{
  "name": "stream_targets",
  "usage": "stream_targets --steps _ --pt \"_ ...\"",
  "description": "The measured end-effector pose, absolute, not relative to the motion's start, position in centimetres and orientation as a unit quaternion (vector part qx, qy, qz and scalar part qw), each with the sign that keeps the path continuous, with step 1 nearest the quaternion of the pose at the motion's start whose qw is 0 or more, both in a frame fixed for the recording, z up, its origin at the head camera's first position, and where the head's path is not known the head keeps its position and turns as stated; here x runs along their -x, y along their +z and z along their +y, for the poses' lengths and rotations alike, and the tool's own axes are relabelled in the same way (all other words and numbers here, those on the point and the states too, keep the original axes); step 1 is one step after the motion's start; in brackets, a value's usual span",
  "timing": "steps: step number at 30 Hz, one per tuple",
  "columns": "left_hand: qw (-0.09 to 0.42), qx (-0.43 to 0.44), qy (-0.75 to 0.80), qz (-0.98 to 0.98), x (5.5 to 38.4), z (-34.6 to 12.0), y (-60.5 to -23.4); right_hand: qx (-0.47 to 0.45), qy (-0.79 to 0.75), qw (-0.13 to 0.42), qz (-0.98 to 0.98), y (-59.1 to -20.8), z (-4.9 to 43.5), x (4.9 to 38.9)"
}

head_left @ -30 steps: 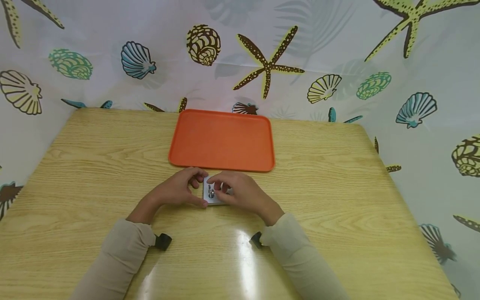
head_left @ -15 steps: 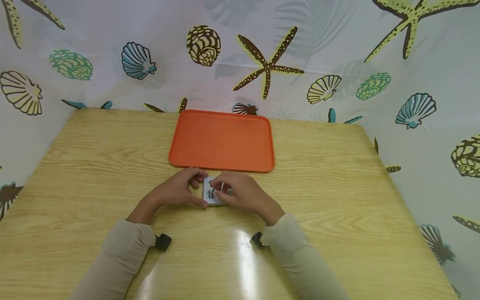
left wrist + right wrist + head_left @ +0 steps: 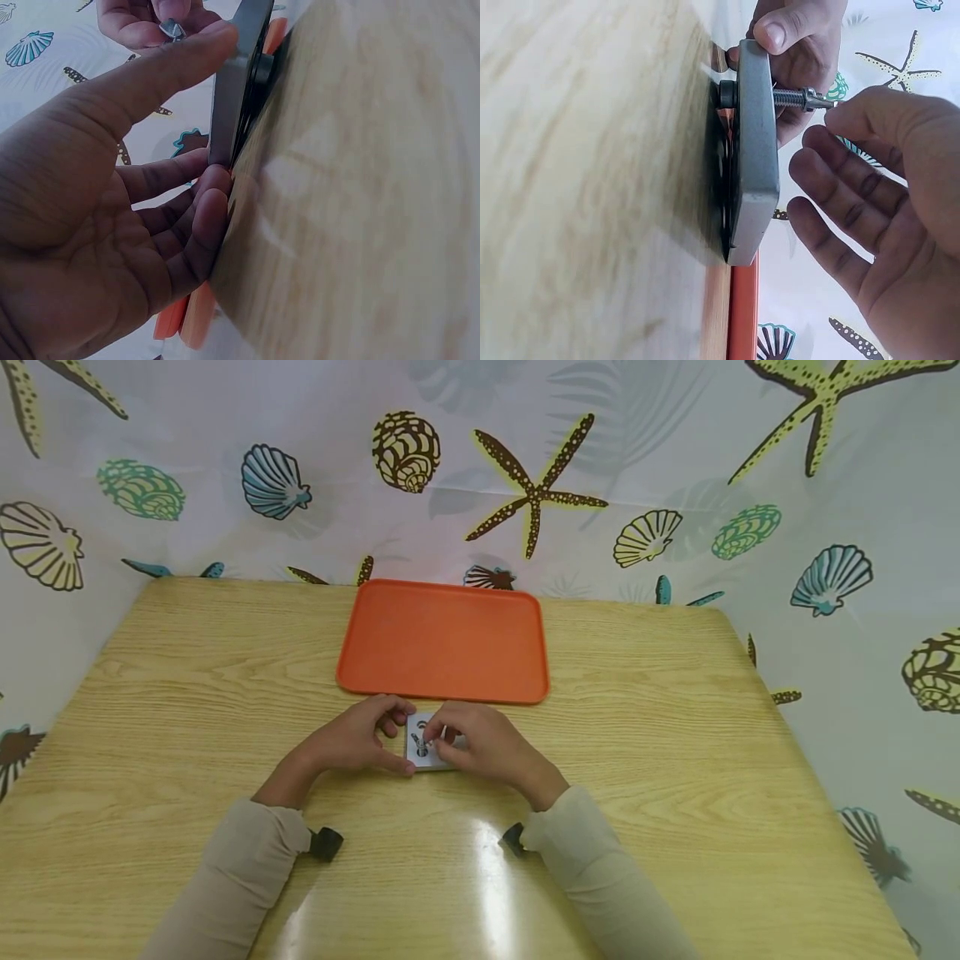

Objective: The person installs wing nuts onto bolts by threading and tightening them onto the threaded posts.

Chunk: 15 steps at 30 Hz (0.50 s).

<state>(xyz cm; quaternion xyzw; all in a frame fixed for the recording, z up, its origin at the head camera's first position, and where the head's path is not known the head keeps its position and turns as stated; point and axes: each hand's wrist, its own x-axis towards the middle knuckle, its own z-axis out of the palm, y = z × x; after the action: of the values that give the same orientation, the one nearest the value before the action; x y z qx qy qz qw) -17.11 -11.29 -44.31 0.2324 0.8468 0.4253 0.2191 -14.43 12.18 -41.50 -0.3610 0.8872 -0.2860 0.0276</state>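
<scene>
A small grey metal plate (image 3: 435,763) lies near the middle of the wooden table, just in front of the orange tray. Through it stands a threaded bolt (image 3: 787,98), its dark head on the plate's underside, with a wing nut (image 3: 815,100) near the upper end. My left hand (image 3: 358,735) holds the plate's left end between thumb and fingers at opposite edges. With thumb and forefinger, my right hand (image 3: 486,739) pinches a wing of the nut; its other fingers are loosely bent. The plate's right part is hidden under this hand in the head view.
The orange tray (image 3: 450,643) sits close behind both hands. Wooden tabletop (image 3: 652,710) stretches to either side, and a shell-patterned cloth (image 3: 330,410) hangs along the back and sides. Each wrist carries a small black device (image 3: 326,844).
The wing nut has turned on the bolt, and my right fingertips have shifted slightly, uncovering more of a hole in the plate. My left hand and the plate stay in place.
</scene>
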Motion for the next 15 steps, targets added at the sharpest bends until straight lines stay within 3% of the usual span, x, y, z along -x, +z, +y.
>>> stream_targets --steps 15 --pt "0.22 -0.235 0.428 0.845 17.0 -11.23 -43.88 0.372 -0.286 0.049 0.882 -41.57 11.91 14.4"
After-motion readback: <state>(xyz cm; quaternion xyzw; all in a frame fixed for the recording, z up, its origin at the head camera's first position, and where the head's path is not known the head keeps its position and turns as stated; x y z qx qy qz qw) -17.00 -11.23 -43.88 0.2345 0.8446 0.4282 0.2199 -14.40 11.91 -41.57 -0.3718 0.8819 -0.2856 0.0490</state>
